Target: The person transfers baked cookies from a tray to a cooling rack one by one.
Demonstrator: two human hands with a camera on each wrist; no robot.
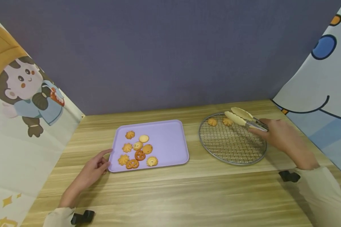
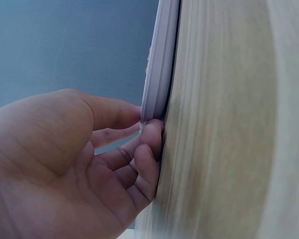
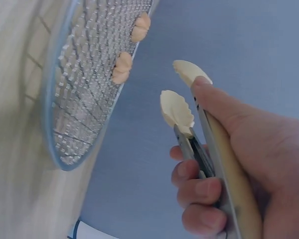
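My left hand [image 1: 92,170] pinches the left rim of a lilac tray [image 1: 167,138]; in the left wrist view the thumb lies on the rim and curled fingers sit against its underside. Several cookies lie on the tray's left half, among them flower-shaped cookies [image 1: 127,147], pretzels [image 1: 132,164] and a round plain one [image 1: 144,138]. My right hand [image 1: 282,135] grips metal tongs [image 3: 214,149] with cream scalloped tips. Those tips are spread apart above a round wire rack [image 1: 233,148], with nothing between them. Two flower-shaped cookies [image 1: 212,121] rest at the rack's back edge.
Tray and rack stand apart on a wood-grain table [image 1: 170,195]. A dark grey-blue panel [image 1: 170,56] rises behind it. Cartoon-printed sheets flank the left and right sides.
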